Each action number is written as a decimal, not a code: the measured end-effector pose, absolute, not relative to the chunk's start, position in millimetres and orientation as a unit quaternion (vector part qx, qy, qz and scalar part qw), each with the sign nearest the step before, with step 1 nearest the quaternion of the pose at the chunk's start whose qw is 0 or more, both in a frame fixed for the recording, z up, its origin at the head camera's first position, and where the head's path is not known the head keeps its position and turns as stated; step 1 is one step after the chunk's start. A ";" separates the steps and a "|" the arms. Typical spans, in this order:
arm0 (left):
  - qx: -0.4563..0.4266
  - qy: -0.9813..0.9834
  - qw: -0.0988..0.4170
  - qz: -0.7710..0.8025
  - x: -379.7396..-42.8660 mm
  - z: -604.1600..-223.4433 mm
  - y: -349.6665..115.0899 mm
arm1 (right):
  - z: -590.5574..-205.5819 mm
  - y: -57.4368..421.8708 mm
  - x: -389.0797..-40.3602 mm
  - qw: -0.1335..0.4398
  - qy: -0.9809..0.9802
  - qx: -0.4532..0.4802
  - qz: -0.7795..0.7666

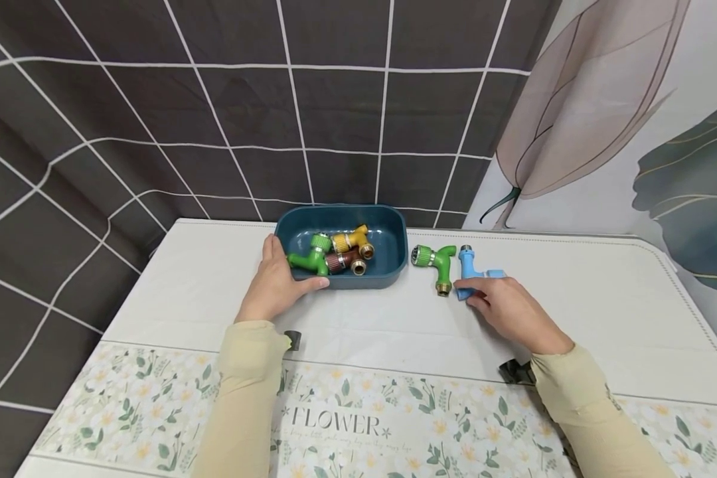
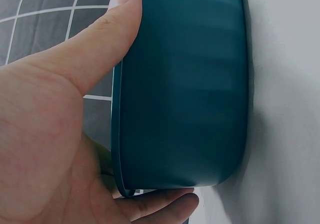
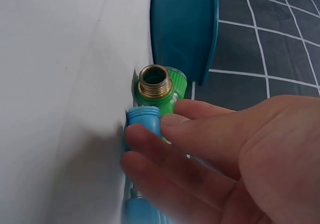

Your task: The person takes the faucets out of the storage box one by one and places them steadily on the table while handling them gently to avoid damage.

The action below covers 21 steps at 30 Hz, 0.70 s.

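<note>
Lying on the white tabletop [image 1: 364,325] beside the green tap [image 1: 443,264], the blue tap [image 1: 467,265] is being pinched by the curled right hand [image 1: 516,312]; the left hand [image 1: 275,284], fingers extended, is touching the corner of the teal bin [image 1: 372,281].

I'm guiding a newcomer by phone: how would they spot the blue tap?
Find the dark teal basin on the white tabletop. Right of it lies a green tap, and just beyond that, at the right hand's fingers, the blue tap. No other tap is blue.
</note>
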<state>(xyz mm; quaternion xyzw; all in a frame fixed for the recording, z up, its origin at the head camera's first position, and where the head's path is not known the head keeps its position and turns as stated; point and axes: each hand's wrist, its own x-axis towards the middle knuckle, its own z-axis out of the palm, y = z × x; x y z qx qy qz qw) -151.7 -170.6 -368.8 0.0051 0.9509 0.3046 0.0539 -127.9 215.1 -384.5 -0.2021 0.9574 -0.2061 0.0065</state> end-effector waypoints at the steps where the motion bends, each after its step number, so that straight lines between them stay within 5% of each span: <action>1: 0.006 0.951 0.052 0.306 -151.4 -369.3 -170.8 | -384.3 215.1 -127.4 0.002 0.957 -0.201 -0.208; 21: 0.003 0.949 0.051 0.310 -151.7 -372.1 -170.2 | -376.8 212.7 -122.2 -0.056 0.949 -0.186 -0.248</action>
